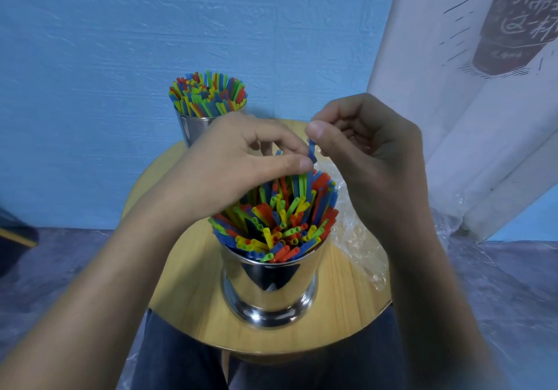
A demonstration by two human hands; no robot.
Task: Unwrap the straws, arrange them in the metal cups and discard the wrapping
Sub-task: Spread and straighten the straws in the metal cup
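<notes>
Both hands' fingers [315,130] pinch one blue straw [311,154] mid-frame; slide it gently down into the near metal cup [271,287].

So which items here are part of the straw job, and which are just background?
Part of the job:
- near metal cup, full of straws
- far metal cup, also full
- blue straw pinched by left hand and right hand
- clear plastic wrapping on the round wooden table

Just background:
- printed banner
- blue wall

Red, yellow, green and blue straws [273,223] fill shiny silver cups [270,287] on a pale wood-grain table [193,293]
</notes>
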